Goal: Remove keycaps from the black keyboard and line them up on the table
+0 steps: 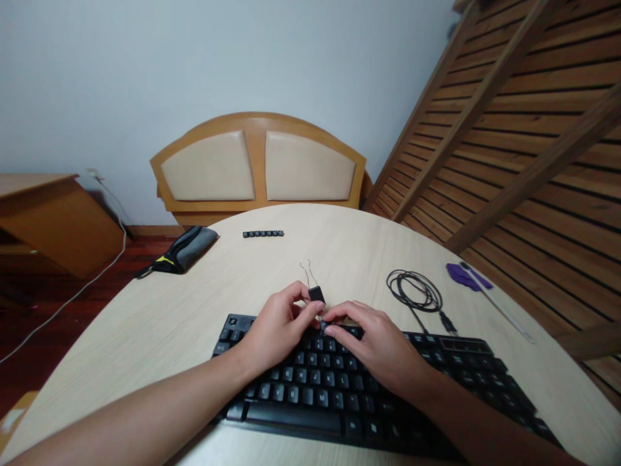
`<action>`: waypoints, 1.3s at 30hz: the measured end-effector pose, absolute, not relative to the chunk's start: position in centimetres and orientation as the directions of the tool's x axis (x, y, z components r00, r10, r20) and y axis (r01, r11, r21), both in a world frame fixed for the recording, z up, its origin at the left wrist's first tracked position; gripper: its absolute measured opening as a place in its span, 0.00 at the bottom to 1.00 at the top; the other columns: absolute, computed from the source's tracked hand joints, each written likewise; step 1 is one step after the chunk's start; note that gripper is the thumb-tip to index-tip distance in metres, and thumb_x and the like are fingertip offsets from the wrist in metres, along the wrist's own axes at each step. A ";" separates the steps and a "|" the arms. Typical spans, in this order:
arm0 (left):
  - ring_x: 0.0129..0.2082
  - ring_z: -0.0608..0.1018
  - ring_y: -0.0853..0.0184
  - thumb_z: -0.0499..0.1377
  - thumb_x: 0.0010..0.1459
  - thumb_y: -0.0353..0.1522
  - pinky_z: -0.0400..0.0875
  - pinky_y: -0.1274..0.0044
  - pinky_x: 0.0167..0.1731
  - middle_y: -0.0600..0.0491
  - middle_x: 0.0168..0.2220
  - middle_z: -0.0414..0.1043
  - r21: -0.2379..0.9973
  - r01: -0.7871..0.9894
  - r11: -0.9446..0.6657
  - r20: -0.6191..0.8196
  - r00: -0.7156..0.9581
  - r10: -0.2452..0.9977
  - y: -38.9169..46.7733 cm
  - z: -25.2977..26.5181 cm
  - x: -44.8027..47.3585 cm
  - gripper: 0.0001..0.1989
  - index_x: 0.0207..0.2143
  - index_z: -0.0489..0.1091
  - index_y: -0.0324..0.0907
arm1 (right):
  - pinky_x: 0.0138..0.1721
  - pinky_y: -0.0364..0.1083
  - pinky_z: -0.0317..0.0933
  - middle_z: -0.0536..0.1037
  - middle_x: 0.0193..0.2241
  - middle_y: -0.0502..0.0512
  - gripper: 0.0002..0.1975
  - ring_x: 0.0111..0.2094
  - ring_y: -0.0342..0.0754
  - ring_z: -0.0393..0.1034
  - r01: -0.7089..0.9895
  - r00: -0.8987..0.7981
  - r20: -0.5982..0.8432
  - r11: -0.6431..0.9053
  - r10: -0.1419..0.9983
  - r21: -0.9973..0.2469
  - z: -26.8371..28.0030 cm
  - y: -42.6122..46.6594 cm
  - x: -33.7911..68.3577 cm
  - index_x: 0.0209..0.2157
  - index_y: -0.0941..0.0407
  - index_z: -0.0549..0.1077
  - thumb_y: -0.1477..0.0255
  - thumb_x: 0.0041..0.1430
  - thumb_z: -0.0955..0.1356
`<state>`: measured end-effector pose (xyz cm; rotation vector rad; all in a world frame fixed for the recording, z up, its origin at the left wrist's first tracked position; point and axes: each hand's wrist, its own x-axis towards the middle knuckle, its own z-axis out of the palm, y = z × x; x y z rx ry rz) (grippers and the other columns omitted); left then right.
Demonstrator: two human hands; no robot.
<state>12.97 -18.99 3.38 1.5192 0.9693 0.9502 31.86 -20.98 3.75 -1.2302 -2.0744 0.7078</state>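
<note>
A black keyboard (294, 417) lies across the near part of the table, under both forearms. My left hand (274, 330) is closed around a keycap puller (316, 294), which has a black handle and thin wire loops pointing away from me. At the puller's near end, above the keyboard's top rows, a small dark keycap (323, 325) shows. The thumb and fingers of my right hand (378, 336) pinch this keycap; whether the near wires still grip it is hard to see. Farther back, several black keycaps (262, 233) stand in a neat row.
A coiled black cable (417, 291) lies behind the keyboard. On the right are a purple cloth (466, 277) and a thin white-handled brush (502, 307). A grey and black pouch (187, 249) sits at the left edge of the round table (130, 336).
</note>
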 end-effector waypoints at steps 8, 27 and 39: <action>0.27 0.78 0.67 0.59 0.61 0.37 0.69 0.77 0.26 0.57 0.26 0.73 0.991 0.080 -0.104 0.070 0.342 0.937 -18.9 3.4 13.1 0.10 0.31 0.63 0.42 | 0.47 0.48 0.65 0.79 0.38 0.50 0.05 0.42 0.48 0.73 0.544 -0.395 0.240 0.436 0.887 -0.717 3.8 -21.1 31.9 0.39 0.51 0.74 0.71 0.60 0.68; 0.28 0.78 0.65 0.57 0.62 0.38 0.70 0.75 0.29 0.55 0.26 0.75 0.981 0.137 -0.140 0.086 0.340 0.936 -18.9 3.2 13.1 0.10 0.32 0.63 0.42 | 0.49 0.48 0.64 0.79 0.39 0.49 0.08 0.44 0.48 0.73 0.585 -0.430 0.209 0.447 0.879 -0.676 3.7 -21.1 32.1 0.39 0.51 0.74 0.74 0.57 0.72; 0.29 0.77 0.65 0.57 0.62 0.37 0.69 0.74 0.32 0.53 0.26 0.74 0.993 0.099 -0.071 0.037 0.314 0.949 -18.4 3.2 13.3 0.11 0.28 0.62 0.42 | 0.49 0.49 0.66 0.81 0.40 0.48 0.09 0.43 0.49 0.75 0.593 -0.401 0.231 0.443 0.886 -0.672 3.7 -21.2 32.0 0.39 0.51 0.76 0.74 0.56 0.72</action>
